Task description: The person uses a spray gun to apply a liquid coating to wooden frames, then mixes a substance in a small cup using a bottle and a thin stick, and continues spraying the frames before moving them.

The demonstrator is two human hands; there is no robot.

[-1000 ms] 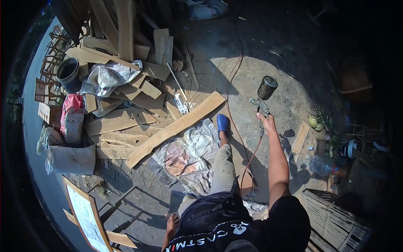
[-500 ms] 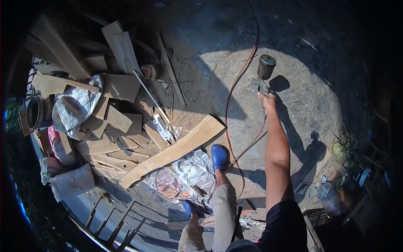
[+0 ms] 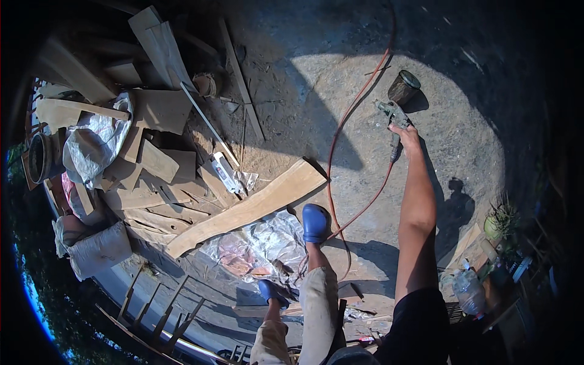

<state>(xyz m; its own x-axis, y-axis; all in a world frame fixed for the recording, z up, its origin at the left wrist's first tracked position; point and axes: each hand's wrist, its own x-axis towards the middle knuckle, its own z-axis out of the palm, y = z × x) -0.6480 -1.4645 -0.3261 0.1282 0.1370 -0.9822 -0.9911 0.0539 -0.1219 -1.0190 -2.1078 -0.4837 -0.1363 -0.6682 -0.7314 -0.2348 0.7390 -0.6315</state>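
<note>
My right hand is closed round the handle of a spray gun out over the concrete floor. A dark, stained cup with a round lid sits on the gun and tilts toward the upper right. From the base of the handle a red air hose hangs in a curve and runs back near my shoe. My right arm is stretched well forward, away from my body. My left hand is not in view.
A long curved board lies left of my blue clog, beside crumpled plastic sheeting. Wood offcuts and a white sack are piled at the left. A clear plastic bottle and a green potted plant stand at the right.
My right hand has moved right with the spray gun, which now leans over to the right. The hose has swung with it. The whole view has shifted slightly.
</note>
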